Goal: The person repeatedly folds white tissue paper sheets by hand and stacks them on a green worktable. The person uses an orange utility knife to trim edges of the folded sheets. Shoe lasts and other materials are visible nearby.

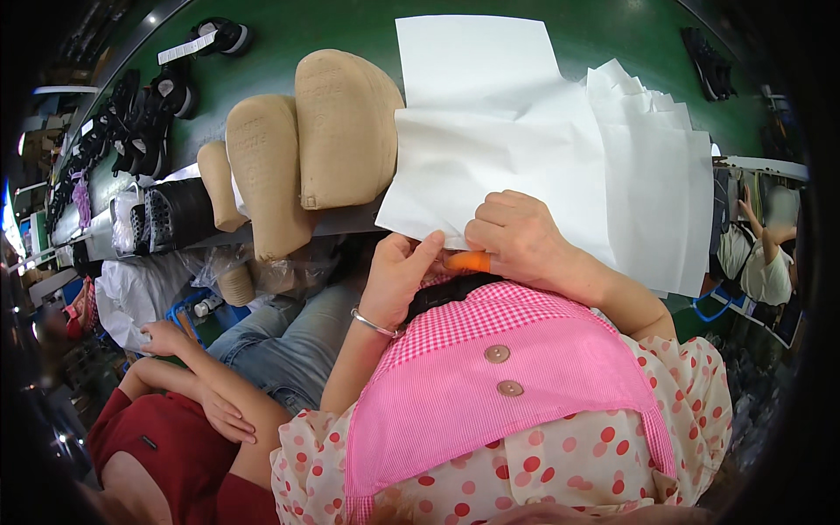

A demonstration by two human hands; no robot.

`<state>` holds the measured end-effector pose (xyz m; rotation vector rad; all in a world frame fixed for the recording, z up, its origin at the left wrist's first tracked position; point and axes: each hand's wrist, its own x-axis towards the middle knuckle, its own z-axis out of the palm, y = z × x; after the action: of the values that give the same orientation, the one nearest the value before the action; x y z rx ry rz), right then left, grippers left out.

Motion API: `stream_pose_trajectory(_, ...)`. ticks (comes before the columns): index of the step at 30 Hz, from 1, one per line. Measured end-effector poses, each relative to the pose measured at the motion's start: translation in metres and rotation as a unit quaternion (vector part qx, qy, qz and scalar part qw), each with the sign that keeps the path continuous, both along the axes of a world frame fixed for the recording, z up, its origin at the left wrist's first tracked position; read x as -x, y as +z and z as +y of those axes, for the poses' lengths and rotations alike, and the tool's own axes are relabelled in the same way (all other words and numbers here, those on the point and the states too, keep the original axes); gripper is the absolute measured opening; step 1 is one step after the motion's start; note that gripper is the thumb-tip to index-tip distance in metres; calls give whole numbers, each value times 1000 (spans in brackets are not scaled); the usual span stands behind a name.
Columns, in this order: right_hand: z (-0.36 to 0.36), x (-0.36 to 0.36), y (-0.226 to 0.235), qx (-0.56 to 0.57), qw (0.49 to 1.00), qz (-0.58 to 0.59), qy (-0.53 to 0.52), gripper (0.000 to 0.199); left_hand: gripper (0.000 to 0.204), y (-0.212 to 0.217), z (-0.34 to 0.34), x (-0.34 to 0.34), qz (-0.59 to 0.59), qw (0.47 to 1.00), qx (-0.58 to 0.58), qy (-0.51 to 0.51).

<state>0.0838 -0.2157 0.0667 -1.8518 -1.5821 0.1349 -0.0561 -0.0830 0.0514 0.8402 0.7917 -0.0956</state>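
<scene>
A large stack of white paper sheets (pixel 516 131) lies before me, the top sheet creased. My left hand (pixel 398 276), with a silver bangle at the wrist, pinches the sheet's near edge between thumb and fingers. Close beside it my right hand (pixel 516 232) is closed, knuckles up, its curled fingers on the same edge. A short orange sleeve-like piece (pixel 468 262) sticks out under the right hand; whether it covers the thumb I cannot tell. Below both hands, against my pink apron (pixel 499 394), lies a black thing (pixel 451 293), mostly hidden.
Tan moulded shoe forms (pixel 346 131) stand in stacks left of the paper. Black shoes (pixel 162 118) line the green table (pixel 254 52) at far left, with another dark shoe (pixel 709 66) at far right. A person in a red top (pixel 184 446) sits close on my left.
</scene>
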Motion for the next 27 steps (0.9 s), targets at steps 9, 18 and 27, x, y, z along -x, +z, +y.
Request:
stream_pose_trajectory(9, -8, 3, 7, 36, 992, 121, 9, 19, 19, -7, -5, 2, -9, 996, 0, 87)
stream_pose_trajectory(18, -8, 6, -10, 85, 921, 368, -93, 12, 19, -6, -8, 4, -19, 996, 19, 90)
stream_pose_trajectory(27, -6, 13, -16, 131, 910, 388, -61, 16, 31, -11, -9, 4, -22, 997, -66, 45)
